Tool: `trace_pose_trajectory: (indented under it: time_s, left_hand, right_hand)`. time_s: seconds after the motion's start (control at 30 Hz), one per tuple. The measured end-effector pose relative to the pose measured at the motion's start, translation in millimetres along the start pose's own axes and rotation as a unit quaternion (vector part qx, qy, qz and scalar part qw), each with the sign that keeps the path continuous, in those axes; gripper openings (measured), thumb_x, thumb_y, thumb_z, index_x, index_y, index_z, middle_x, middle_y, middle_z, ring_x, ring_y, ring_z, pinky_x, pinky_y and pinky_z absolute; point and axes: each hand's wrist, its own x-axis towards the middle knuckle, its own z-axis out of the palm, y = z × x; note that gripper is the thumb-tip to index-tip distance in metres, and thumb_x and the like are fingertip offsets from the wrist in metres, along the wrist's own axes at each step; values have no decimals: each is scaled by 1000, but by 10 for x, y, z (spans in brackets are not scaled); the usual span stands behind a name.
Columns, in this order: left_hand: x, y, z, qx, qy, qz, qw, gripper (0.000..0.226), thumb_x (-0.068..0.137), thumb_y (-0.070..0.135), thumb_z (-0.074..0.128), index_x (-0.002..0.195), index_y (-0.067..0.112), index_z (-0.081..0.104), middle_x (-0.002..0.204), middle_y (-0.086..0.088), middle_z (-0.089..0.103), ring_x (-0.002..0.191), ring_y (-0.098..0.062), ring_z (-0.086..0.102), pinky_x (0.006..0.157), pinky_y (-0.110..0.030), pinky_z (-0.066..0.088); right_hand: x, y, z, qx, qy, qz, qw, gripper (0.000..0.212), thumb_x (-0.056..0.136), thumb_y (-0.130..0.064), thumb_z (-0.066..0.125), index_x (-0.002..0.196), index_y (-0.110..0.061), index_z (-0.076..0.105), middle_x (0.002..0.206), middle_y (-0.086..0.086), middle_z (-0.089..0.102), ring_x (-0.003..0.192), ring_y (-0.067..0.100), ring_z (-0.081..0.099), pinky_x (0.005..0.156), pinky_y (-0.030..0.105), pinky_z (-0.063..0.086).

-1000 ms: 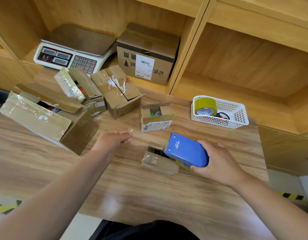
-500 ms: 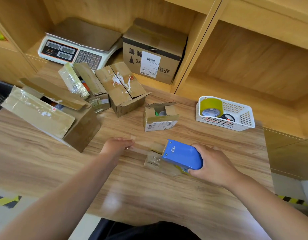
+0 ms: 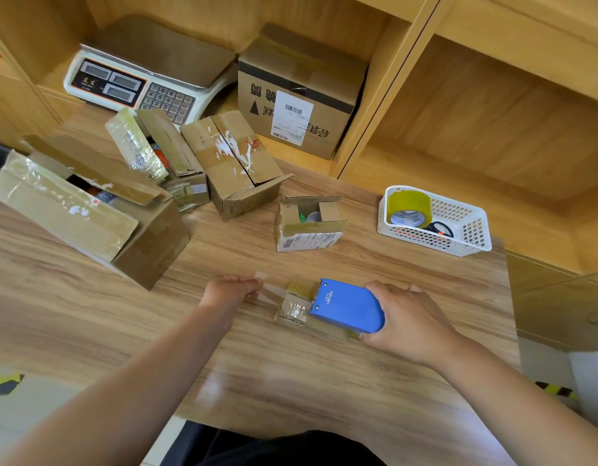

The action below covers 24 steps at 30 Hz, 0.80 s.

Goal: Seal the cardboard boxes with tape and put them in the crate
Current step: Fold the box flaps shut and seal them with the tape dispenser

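A small flat cardboard box [image 3: 295, 306] lies on the wooden table [image 3: 290, 375] in front of me, mostly hidden under a blue tape dispenser [image 3: 348, 306]. My right hand [image 3: 408, 317] grips the dispenser, which sits on the box. My left hand [image 3: 232, 290] pinches the free end of a clear tape strip [image 3: 269, 290] stretched from the dispenser to the left over the box. Several open cardboard boxes stand further back: a small one [image 3: 309, 227], a medium one [image 3: 237, 166] and a large one [image 3: 85, 210] at left. No crate can be made out.
A white basket [image 3: 459, 240] at right holds a yellowish tape roll [image 3: 408, 208]. On the shelf behind stand a weighing scale [image 3: 146, 82] and a sealed labelled box [image 3: 297, 95]. Another open box [image 3: 159, 156] leans between the left boxes.
My left hand has dropped to table level with the tape end, and the strip now lies low over the small box. The dispenser has come down onto the box.
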Motion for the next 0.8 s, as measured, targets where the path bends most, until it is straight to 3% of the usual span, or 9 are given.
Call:
trace_pose_trajectory:
  time_s: [0.17,0.33,0.47,0.57,0.8]
  left_hand:
    - [5,-18,5,-8,2,-3,1000,9,80,0,71,75,2,64,68,-11,61,63,-16,55,65,-20,44]
    - [-7,-30,31,-8,26,6,1000,12,80,1,71,72,5,63,66,-5,61,60,-11,54,52,-7,42]
    - [5,-85,68,-7,31,2,1000,7,80,1,71,75,3,66,70,-8,63,65,-15,56,57,-11,44]
    - [29,-153,116,3,49,7,999,13,80,0,71,71,7,65,69,-5,63,65,-13,56,50,-7,41]
    - [39,-316,242,111,40,20,993,14,79,13,73,67,19,70,70,0,70,74,-19,65,74,-28,51]
  right_hand:
    - [-6,12,36,0,2,-4,1000,54,69,-59,59,111,-31,44,96,-11,59,86,14,58,85,30,37]
    - [-18,-10,10,-8,4,-7,1000,51,70,-57,58,111,-31,43,95,-11,58,86,13,58,84,29,36]
    - [-21,-42,-4,-16,5,-5,1000,52,71,-57,58,114,-31,43,99,-11,59,88,14,58,82,28,34]
    - [-32,-55,-12,-15,5,-2,1000,53,71,-56,59,115,-31,42,101,-11,59,89,14,57,81,28,33]
    - [-48,-67,-10,-16,11,1,1000,52,73,-55,58,115,-29,43,100,-11,59,88,15,57,83,28,33]
